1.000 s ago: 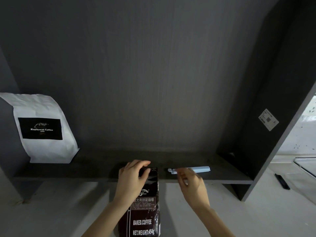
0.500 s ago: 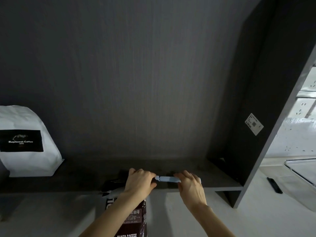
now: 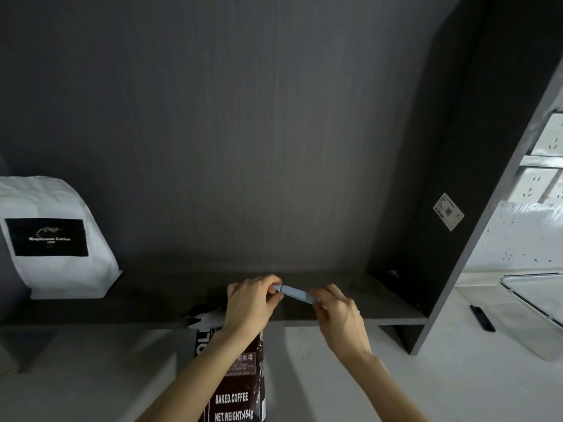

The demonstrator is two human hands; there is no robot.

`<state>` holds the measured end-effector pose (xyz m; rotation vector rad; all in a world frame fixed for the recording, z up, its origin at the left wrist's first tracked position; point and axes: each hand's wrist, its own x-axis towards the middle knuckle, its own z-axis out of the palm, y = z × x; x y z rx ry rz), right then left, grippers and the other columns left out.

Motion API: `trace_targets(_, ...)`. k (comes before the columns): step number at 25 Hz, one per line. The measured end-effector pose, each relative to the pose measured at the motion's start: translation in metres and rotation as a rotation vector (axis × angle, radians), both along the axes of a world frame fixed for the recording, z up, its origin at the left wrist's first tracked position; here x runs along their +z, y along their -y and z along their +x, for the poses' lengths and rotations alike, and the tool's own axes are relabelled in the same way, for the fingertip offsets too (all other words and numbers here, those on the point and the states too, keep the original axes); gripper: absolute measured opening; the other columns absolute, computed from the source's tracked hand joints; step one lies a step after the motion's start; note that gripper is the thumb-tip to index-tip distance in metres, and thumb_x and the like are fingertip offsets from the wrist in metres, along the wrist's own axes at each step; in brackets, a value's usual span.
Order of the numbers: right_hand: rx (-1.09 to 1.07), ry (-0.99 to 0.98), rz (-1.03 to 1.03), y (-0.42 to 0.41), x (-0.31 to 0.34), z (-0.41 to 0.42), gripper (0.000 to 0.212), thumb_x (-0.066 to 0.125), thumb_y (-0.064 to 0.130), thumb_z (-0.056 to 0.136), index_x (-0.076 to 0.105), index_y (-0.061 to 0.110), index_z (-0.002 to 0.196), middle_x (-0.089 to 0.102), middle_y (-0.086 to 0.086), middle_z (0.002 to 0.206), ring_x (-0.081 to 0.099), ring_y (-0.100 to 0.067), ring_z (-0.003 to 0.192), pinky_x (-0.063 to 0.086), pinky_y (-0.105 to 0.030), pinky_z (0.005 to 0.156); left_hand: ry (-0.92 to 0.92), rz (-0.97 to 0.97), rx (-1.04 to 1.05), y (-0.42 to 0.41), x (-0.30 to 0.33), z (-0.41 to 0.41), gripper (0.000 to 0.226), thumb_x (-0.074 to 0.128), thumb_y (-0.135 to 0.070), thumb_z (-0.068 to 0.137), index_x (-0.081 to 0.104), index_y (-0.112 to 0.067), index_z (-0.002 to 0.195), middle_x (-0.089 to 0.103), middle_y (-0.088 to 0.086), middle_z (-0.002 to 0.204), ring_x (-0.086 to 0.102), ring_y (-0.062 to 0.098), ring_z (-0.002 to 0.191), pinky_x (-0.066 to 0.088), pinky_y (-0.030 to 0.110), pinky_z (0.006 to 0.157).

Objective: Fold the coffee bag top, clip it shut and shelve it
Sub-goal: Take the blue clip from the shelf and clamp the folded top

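Head view: a dark grey shelf unit [image 3: 304, 147] filled the frame, its low shelf board [image 3: 152, 312] standing over a pale counter [image 3: 457, 376]. A white coffee bag [image 3: 58, 239] stood upright at the board's left end. The dark brown coffee bag [image 3: 240, 382] stood on the counter just in front of the board, its top hidden behind the left hand [image 3: 251, 303]. Left and right hand [image 3: 338, 318] each pinched one end of a pale blue clip [image 3: 295, 293], fingers closed narrowly on it, above the bag's top.
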<state>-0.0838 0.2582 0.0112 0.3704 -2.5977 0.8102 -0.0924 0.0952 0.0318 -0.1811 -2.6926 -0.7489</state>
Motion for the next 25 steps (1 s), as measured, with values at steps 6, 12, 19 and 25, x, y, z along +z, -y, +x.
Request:
trace_targets(6, 0.063, -0.091, -0.069, 0.016, 0.024, 0.033, 0.027, 0.055, 0.003, 0.082, 0.061, 0.018, 0.104, 0.061, -0.003, 0.099, 0.061, -0.023, 0.074, 0.054, -0.038, 0.074, -0.068, 0.35, -0.087, 0.019, 0.018, 0.032, 0.026, 0.056, -0.019, 0.084, 0.06, -0.014, 0.109, 0.069, 0.003, 0.101, 0.058, 0.003, 0.083, 0.042, 0.0, 0.068)
trace_targets(12, 0.172, -0.106, -0.135, 0.046, 0.028, 0.066, 0.027, 0.056, 0.01, 0.083, 0.061, 0.019, 0.109, 0.061, -0.001, 0.098, 0.057, -0.014, 0.082, 0.055, -0.028, 0.067, 0.014, 0.685, -0.019, 0.051, 0.026, 0.079, 0.02, 0.053, -0.022, 0.086, 0.065, -0.014, 0.099, 0.067, -0.005, 0.085, 0.062, 0.002, 0.074, 0.043, -0.002, 0.064)
trace_targets(19, 0.284, -0.205, -0.053, 0.078, 0.018, 0.095, 0.026, 0.043, 0.028, 0.086, 0.056, 0.026, 0.109, 0.055, 0.013, 0.098, 0.059, -0.01, 0.069, 0.053, -0.026, 0.051, 0.085, 1.188, 0.135, 0.072, 0.013, 0.113, 0.016, 0.053, -0.021, 0.085, 0.069, -0.018, 0.088, 0.07, -0.007, 0.073, 0.066, 0.001, 0.069, 0.05, 0.014, 0.064)
trace_targets(25, 0.372, -0.2, -0.035, 0.083, 0.016, 0.106, 0.027, 0.042, 0.024, 0.088, 0.053, 0.024, 0.112, 0.049, 0.016, 0.101, 0.058, -0.011, 0.064, 0.05, -0.023, 0.05, 0.084, 1.397, 0.227, 0.074, 0.008, 0.123, 0.015, 0.055, -0.012, 0.084, 0.068, -0.006, 0.088, 0.069, 0.007, 0.078, 0.065, 0.011, 0.073, 0.055, 0.01, 0.063)
